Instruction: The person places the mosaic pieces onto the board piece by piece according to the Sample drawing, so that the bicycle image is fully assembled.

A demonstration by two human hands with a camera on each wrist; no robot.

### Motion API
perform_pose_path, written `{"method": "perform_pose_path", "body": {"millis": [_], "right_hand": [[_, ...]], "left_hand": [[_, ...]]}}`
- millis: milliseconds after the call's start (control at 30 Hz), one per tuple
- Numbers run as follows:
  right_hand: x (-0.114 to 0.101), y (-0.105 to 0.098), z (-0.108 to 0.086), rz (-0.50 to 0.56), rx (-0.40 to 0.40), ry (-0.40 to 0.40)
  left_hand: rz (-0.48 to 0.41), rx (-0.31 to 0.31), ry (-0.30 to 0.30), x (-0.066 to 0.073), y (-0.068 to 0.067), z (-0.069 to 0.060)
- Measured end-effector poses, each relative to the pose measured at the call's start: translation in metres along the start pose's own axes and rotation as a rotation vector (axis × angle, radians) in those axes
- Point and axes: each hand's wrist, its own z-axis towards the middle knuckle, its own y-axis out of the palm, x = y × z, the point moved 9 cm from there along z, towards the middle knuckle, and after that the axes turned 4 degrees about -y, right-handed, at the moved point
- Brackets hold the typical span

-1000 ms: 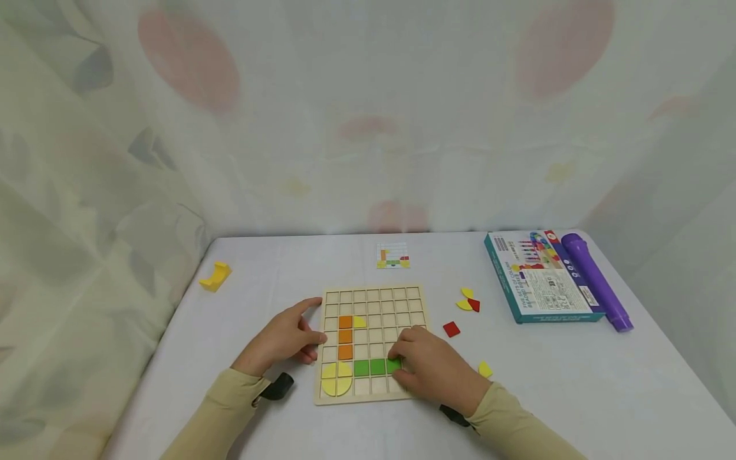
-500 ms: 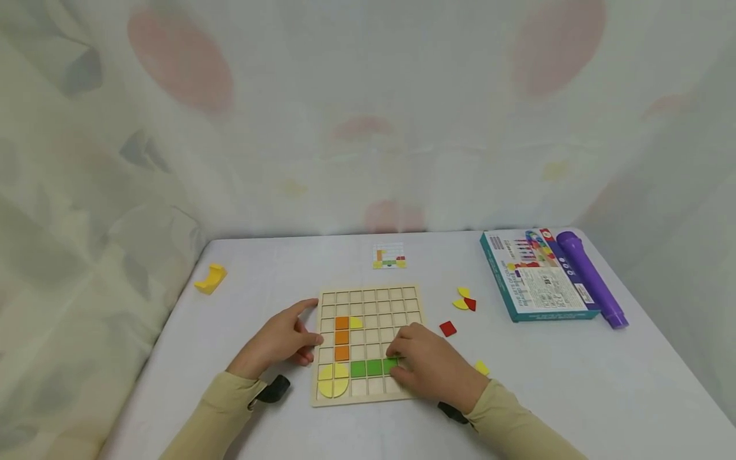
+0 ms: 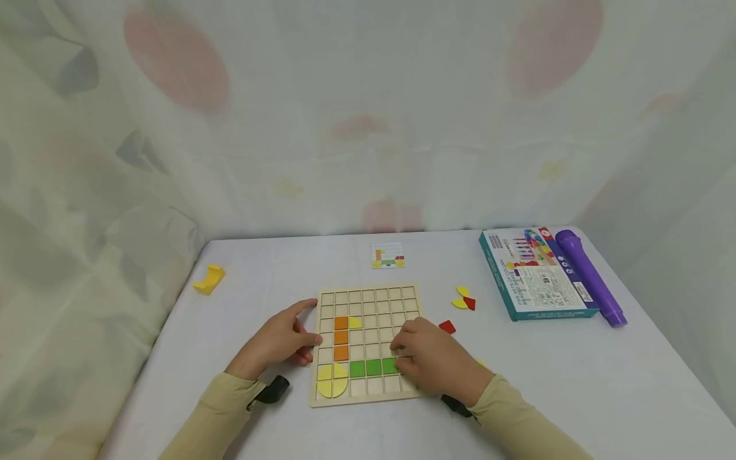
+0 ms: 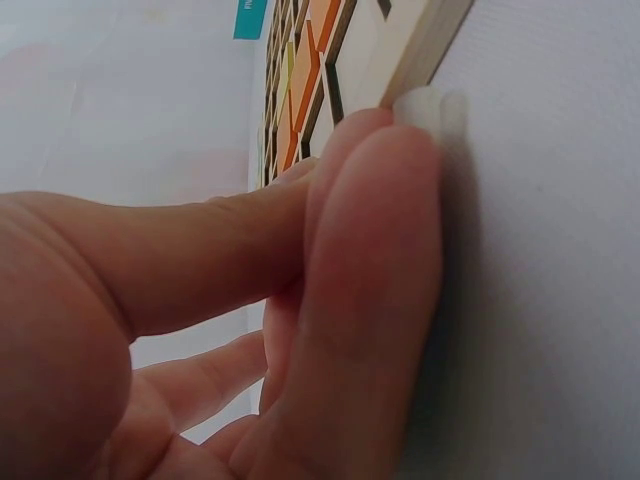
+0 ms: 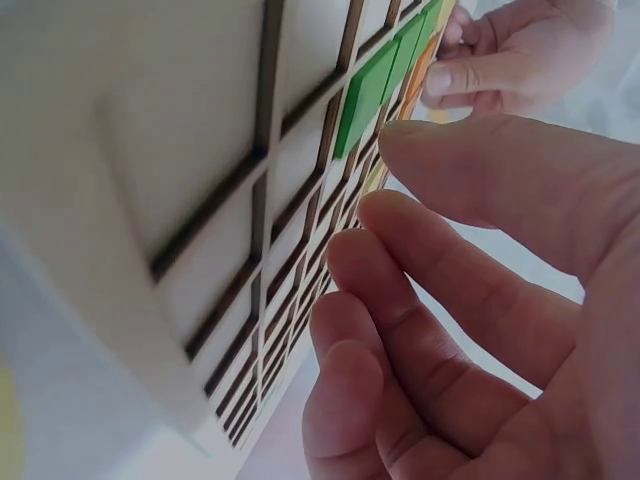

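Observation:
A wooden grid board (image 3: 379, 317) lies on the table in the head view. Three orange square tiles (image 3: 341, 337), a yellow quarter-circle tile (image 3: 355, 322), a yellow disc of quarter pieces (image 3: 332, 380) and three green square tiles (image 3: 373, 367) sit in its cells. My left hand (image 3: 282, 338) grips the board's left edge, thumb on the rim and fingertips against its side in the left wrist view. My right hand (image 3: 434, 359) hovers over the board's right part, beside the last green tile. In the right wrist view its thumb and fingers stand apart with nothing between them.
Right of the board lie a red square tile (image 3: 447, 327), a red piece (image 3: 469, 303) and yellow quarter pieces (image 3: 460, 303). Behind it is a pattern card (image 3: 388, 255). A boxed game (image 3: 537, 275) and purple tube (image 3: 591, 278) stand right; a yellow bracket (image 3: 209, 280) lies left.
The right hand has drawn a little to the right, off the last green tile, which stays in its cell. The left hand keeps its place at the board. The head view has shifted slightly.

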Motion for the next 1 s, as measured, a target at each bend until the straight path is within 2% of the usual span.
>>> {"method": "perform_pose_path", "body": {"millis": [133,400,700,867,1000], "right_hand": [[0.015,-0.006,-0.003,0.018,-0.006,0.054],[0.058,-0.03,-0.017,-0.035,0.008,0.169],[0.108,-0.055,-0.03,-0.086,0.02,0.204],[0.127,-0.063,-0.032,-0.113,0.051,0.227],[0.137,-0.063,-0.032,-0.108,0.052,0.256]], "left_hand": [[-0.015,-0.001,-0.005,0.0,0.003,0.001],[-0.014,0.007,0.004,0.002,0.004,0.0],[-0.007,0.011,-0.012,0.001,0.001,-0.004],[-0.017,0.007,-0.002,0.002,-0.001,-0.002],[-0.009,0.008,0.005,0.0,-0.001,-0.001]]}}
